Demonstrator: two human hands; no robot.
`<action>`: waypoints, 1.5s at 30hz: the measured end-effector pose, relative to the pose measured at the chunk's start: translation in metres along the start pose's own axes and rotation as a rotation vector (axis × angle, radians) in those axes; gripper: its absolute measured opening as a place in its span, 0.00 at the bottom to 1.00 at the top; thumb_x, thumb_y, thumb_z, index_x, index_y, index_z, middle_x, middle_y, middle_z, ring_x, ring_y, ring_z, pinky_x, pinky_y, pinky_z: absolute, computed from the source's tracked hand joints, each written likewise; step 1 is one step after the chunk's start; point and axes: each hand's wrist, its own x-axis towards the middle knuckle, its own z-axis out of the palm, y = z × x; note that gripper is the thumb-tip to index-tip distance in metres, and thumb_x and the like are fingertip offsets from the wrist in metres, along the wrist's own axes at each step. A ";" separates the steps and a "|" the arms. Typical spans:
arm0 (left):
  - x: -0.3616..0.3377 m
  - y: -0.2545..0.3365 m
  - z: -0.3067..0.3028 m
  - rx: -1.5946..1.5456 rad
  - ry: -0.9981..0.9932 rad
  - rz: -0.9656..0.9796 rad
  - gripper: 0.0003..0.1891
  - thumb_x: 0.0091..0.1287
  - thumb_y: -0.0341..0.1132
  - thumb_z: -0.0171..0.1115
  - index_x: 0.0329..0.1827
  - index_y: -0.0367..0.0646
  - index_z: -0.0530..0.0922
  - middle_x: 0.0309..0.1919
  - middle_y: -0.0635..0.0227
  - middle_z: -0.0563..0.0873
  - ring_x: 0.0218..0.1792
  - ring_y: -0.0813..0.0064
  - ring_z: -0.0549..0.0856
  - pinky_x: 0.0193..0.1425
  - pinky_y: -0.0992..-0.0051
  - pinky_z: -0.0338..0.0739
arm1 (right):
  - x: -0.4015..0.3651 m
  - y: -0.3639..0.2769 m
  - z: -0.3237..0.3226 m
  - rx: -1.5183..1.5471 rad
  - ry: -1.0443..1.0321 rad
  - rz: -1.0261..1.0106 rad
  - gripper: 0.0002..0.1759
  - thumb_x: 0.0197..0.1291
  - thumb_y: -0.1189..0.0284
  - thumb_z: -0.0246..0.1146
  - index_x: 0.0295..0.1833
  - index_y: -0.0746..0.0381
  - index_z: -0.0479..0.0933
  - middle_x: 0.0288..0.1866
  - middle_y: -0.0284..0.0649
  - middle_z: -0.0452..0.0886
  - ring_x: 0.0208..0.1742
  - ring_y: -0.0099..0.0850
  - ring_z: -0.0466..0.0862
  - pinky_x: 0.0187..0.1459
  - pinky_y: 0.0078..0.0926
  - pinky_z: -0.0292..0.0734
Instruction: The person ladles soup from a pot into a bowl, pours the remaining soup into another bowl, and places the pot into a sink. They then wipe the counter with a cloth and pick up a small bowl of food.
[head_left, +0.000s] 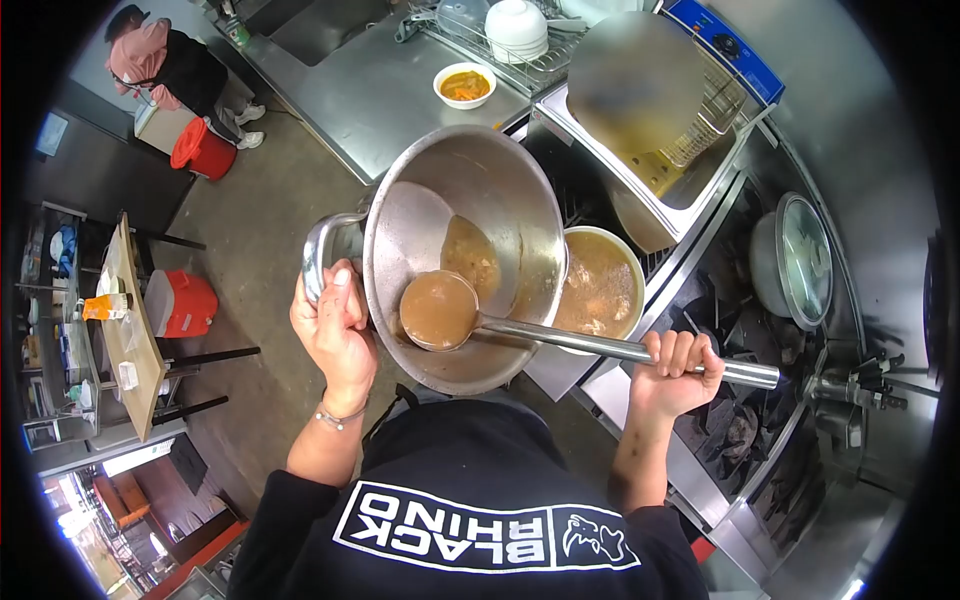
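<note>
A large steel pot (400, 240) is tilted in front of me, with a little brown broth (470, 255) low inside it. My left hand (338, 325) is closed round the pot's side handle (318, 245). In my right hand (682, 372) is the long metal handle of a ladle (440, 310), whose bowl is full of brown liquid and sits inside the pot's mouth. Just right of the pot, partly behind it, stands a round white-rimmed container (600, 285) of broth with pale pieces in it.
A small bowl of orange soup (465, 86) rests on the steel counter (385, 110). A deep fryer (655, 200) with a basket is at upper right. Burners and a glass-lidded pot (800, 260) are on the right. Another person (190, 75) stands at upper left.
</note>
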 end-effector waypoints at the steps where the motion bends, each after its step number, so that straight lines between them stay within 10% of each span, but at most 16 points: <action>1: 0.001 0.000 -0.002 0.028 -0.015 -0.004 0.11 0.64 0.29 0.50 0.22 0.46 0.62 0.09 0.79 0.58 0.13 0.87 0.56 0.25 0.85 0.62 | 0.001 -0.002 0.000 0.009 0.011 0.004 0.18 0.52 0.65 0.50 0.15 0.54 0.52 0.09 0.29 0.51 0.13 0.21 0.53 0.21 0.21 0.54; 15: -0.009 0.007 0.012 0.070 0.014 -0.044 0.11 0.62 0.29 0.52 0.22 0.45 0.62 0.09 0.78 0.59 0.12 0.86 0.56 0.22 0.84 0.55 | -0.012 -0.009 0.060 -0.227 -0.189 -0.241 0.17 0.54 0.68 0.48 0.16 0.54 0.53 0.10 0.29 0.55 0.14 0.20 0.54 0.24 0.22 0.54; 29: -0.011 0.003 0.016 0.054 -0.122 -0.018 0.05 0.62 0.29 0.56 0.32 0.37 0.71 0.11 0.79 0.66 0.11 0.91 0.60 0.16 0.86 0.51 | -0.020 0.031 0.100 -0.634 -0.931 -0.508 0.12 0.48 0.76 0.55 0.18 0.62 0.61 0.10 0.33 0.64 0.10 0.27 0.64 0.17 0.26 0.64; 31: -0.012 0.010 0.023 0.146 -0.084 -0.077 0.13 0.63 0.31 0.54 0.21 0.45 0.63 0.09 0.78 0.62 0.13 0.87 0.58 0.30 0.85 0.63 | -0.015 0.031 0.102 -0.697 -1.081 -0.406 0.09 0.41 0.80 0.56 0.18 0.62 0.63 0.12 0.35 0.65 0.11 0.31 0.64 0.16 0.26 0.61; 36: -0.009 0.002 0.015 0.090 -0.121 -0.031 0.08 0.63 0.30 0.55 0.27 0.41 0.67 0.11 0.78 0.64 0.13 0.89 0.59 0.25 0.85 0.58 | -0.009 0.035 0.094 -0.599 -0.994 -0.326 0.13 0.44 0.82 0.55 0.15 0.62 0.59 0.11 0.35 0.63 0.10 0.30 0.62 0.15 0.26 0.58; 45: -0.008 0.001 0.015 0.050 -0.139 -0.016 0.05 0.62 0.29 0.56 0.32 0.37 0.71 0.13 0.78 0.67 0.12 0.90 0.60 0.16 0.85 0.51 | 0.013 0.012 0.061 -0.246 -0.229 -0.098 0.17 0.52 0.70 0.47 0.16 0.57 0.51 0.08 0.31 0.52 0.11 0.22 0.51 0.19 0.25 0.52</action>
